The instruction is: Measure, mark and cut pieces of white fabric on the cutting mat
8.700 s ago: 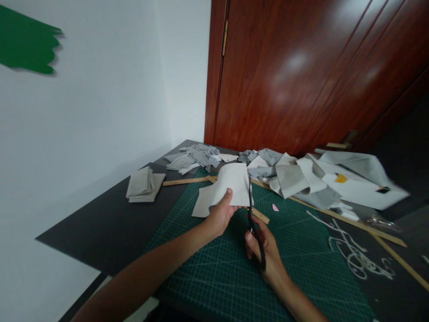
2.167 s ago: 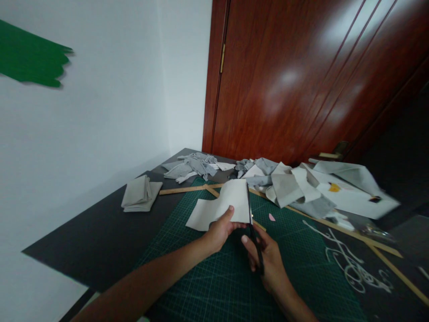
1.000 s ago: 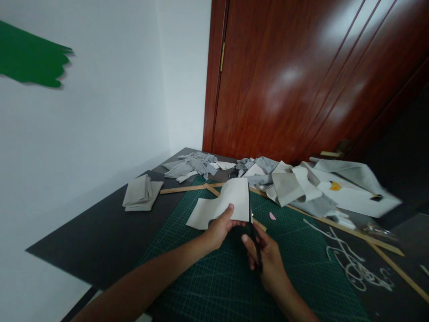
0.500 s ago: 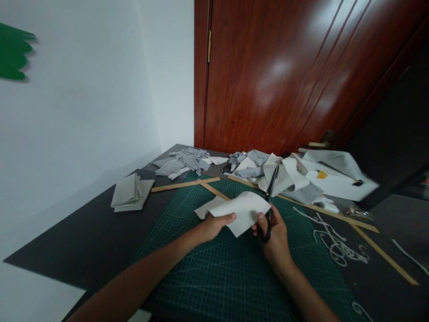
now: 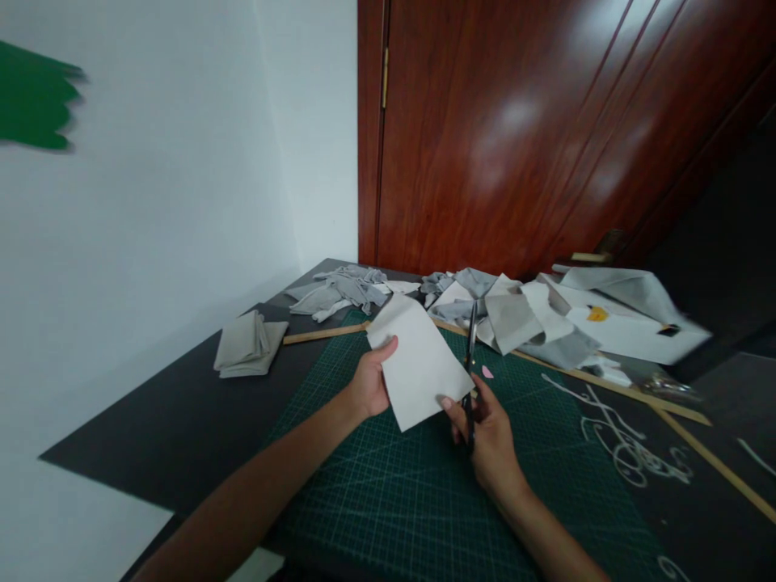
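Note:
A pale, roughly rectangular piece of fabric (image 5: 415, 364) is held up over the green cutting mat (image 5: 388, 493). My left hand (image 5: 373, 384) grips its left edge, thumb on top. At the lower right corner, my right hand (image 5: 485, 428) pinches the fabric between thumb and fingers. That same hand also has black scissors (image 5: 471, 339) in it, blades pointing up and away, along the fabric's right side. Whether the blades are parted I cannot make out. A small pink piece (image 5: 487, 372) lies on the mat just right of the scissors.
Folded pale cloth (image 5: 246, 347) lies on the dark table at left. Grey scraps (image 5: 345, 291) and a larger fabric heap (image 5: 521, 315) line the back. Wooden rulers (image 5: 327, 333) border the mat. Thin curled offcuts (image 5: 630, 444) lie at right. A wooden door (image 5: 485, 145) stands behind.
The fabric, curled over before, is now spread flatter and tilted upright. My left hand has shifted up and left along it. The scissors have swung closer to vertical, and the view has moved slightly.

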`<act>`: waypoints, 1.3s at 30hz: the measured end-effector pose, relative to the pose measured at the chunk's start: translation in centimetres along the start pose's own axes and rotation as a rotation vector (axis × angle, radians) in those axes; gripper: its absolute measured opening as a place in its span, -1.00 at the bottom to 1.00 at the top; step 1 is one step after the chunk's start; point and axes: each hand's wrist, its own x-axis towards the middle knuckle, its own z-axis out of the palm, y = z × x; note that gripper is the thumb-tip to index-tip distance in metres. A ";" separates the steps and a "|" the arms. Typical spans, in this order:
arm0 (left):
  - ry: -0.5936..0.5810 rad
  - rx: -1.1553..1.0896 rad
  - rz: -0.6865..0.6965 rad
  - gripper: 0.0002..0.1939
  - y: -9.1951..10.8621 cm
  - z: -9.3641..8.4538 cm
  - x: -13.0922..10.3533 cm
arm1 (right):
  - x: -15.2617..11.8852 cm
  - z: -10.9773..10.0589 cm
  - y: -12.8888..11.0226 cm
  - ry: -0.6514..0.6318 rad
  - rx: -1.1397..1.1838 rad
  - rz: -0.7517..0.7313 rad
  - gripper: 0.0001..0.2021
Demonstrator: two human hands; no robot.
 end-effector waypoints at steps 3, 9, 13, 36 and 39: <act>0.024 0.014 0.014 -0.46 2.3 -0.4 -0.1 | -0.2 0.2 0.2 -0.072 -0.002 0.040 -0.12; 0.045 0.037 0.139 -0.45 6.3 -1.1 -0.6 | -0.7 -0.1 0.6 -0.185 0.026 0.154 -0.05; 0.049 0.060 0.126 -0.47 6.8 -1.2 -0.9 | -0.8 -0.3 0.6 -0.159 0.058 0.110 -0.01; -0.496 0.597 0.244 0.28 -4.9 2.2 -1.1 | 3.0 -1.6 -0.2 0.164 0.403 0.162 -0.25; -0.248 0.549 0.347 0.07 -6.6 2.2 -1.2 | 2.9 -1.7 0.0 0.139 0.299 0.113 -0.22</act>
